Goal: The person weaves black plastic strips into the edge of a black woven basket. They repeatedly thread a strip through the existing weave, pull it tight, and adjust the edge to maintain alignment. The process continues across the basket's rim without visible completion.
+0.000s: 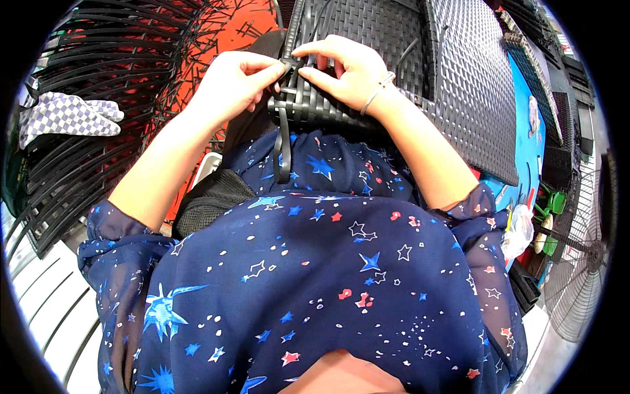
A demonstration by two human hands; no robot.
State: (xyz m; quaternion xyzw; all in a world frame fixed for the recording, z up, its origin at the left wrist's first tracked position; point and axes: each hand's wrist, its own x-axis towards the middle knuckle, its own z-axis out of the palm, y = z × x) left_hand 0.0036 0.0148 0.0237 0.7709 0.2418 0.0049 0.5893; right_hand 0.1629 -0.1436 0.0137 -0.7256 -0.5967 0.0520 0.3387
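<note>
A black woven plastic-rattan piece [377, 46] rests against my lap, its near left corner between my hands. My left hand [230, 84] pinches a black plastic strip at that corner between thumb and forefinger. My right hand [353, 69], with a bangle on its wrist, has its thumb and forefinger curled round the same spot, close to the left fingertips. What lies between the right fingertips is partly hidden. Below the corner, a loose black plastic strip [283, 148] hangs down over my dark blue star-print clothing. More loose strip ends stick up from the weave.
At the left, a rack of many curved black strips [111, 52] stands by a red surface [246, 20] strewn with short cut pieces. A checkered cloth [69, 117] hangs there. Another woven panel [476, 85] leans at the right, before a blue surface [525, 131] and a fan [577, 282].
</note>
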